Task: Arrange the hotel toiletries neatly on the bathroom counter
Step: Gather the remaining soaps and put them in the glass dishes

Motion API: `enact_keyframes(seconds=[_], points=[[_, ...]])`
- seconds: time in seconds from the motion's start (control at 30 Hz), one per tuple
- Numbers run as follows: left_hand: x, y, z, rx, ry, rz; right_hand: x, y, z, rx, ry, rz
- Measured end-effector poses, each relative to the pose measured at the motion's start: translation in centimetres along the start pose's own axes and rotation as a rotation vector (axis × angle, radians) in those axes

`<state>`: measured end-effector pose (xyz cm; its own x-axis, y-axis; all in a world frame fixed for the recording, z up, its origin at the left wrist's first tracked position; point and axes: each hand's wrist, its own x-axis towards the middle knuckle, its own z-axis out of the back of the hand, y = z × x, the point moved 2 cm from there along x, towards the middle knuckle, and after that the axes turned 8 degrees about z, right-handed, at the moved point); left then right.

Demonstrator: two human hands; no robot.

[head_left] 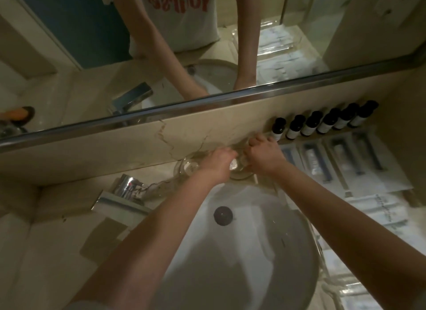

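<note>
Both my hands meet at the back of the counter, just behind the sink. My left hand [217, 162] and my right hand [262, 154] are curled around a clear glass [238, 172] that stands between them. A second clear glass [185, 167] stands on the counter just left of my left hand. To the right, several small dark bottles [320, 122] with white labels stand in a row against the wall ledge. In front of them, white wrapped toiletry packets [341, 157] lie side by side.
The white sink basin [242, 263] with a dark drain plug [223, 215] lies under my forearms. A chrome faucet [126, 187] stands at its left. The mirror [161, 56] runs above the beige marble ledge [115, 152]. More packets [380, 217] lie at the right.
</note>
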<state>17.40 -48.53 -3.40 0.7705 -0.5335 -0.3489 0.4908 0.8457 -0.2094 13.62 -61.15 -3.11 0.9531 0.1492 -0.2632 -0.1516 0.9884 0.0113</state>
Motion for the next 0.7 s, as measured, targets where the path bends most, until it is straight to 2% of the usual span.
enact_keyframes(seconds=[0.13,0.23,0.4,0.57,0.7], points=[[1.2,0.1,-0.7,0.078,0.024,-0.032,-0.3,-0.2,-0.1,0.020,-0.036,0.001],[0.9,0.6,-1.1,-0.018,0.007,0.005,-0.4,-0.2,-0.2,0.030,-0.039,0.001],[0.1,0.4,-1.7,-0.106,-0.142,0.141,-0.7,-0.4,0.1,0.057,-0.065,0.013],[0.6,0.1,-2.4,-0.116,-0.163,0.190,-0.7,-0.5,0.1,0.076,-0.083,0.028],[1.1,0.4,-2.2,-0.147,-0.127,0.154,-0.6,-0.5,0.1,0.088,-0.089,0.021]])
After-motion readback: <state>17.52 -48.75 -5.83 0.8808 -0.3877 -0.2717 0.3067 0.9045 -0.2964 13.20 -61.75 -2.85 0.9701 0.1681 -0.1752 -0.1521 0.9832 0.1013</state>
